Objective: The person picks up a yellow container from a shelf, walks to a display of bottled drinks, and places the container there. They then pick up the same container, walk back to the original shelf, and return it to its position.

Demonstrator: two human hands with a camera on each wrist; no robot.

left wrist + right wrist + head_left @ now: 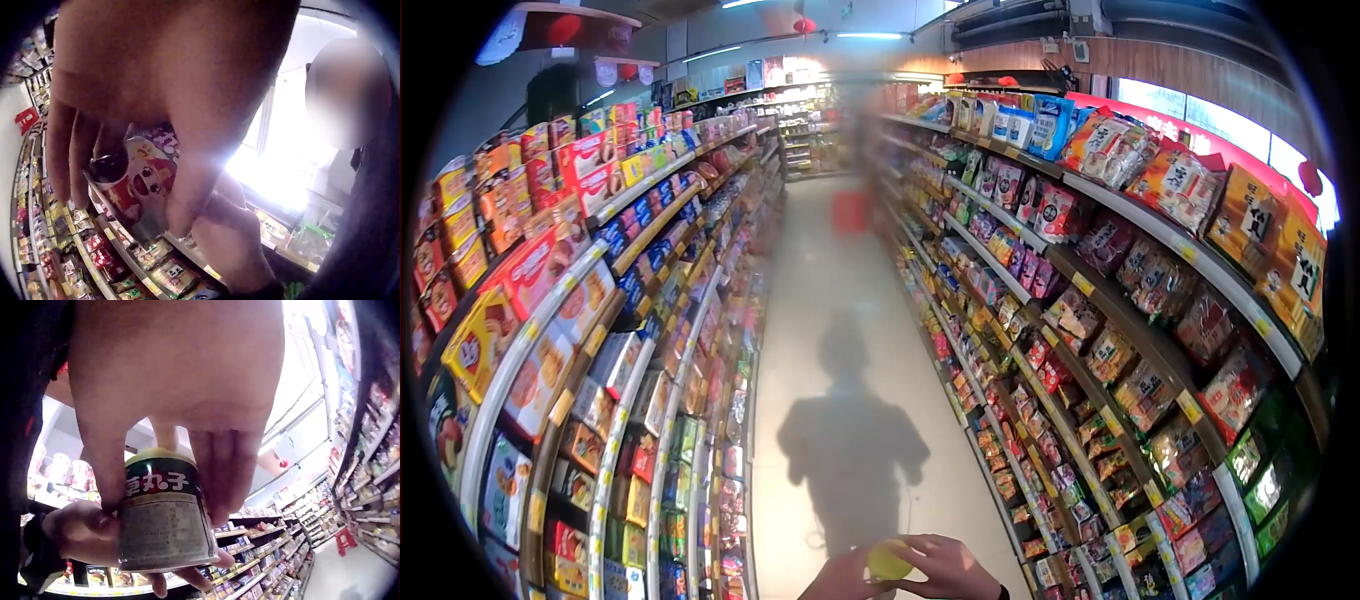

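Low in the head view, both hands meet around a small plastic tub with a pale yellow lid (888,561). My left hand (843,577) is on its left side and my right hand (951,568) on its right. In the right wrist view the tub (165,531) has a dark green band with white characters above a panel of small print. The right hand's thumb and fingers grip its two sides from above, while the left hand (81,532) holds it from below, fingers showing under the base. A cartoon face on the tub (147,181) appears between the left thumb and fingers in the left wrist view.
Tall shelves of packaged snacks (635,255) line the left of the aisle, and more shelves with bagged goods (1090,270) line the right. Between them runs a pale floor (800,330) bearing a person's shadow. A red stool (345,541) stands farther down the aisle.
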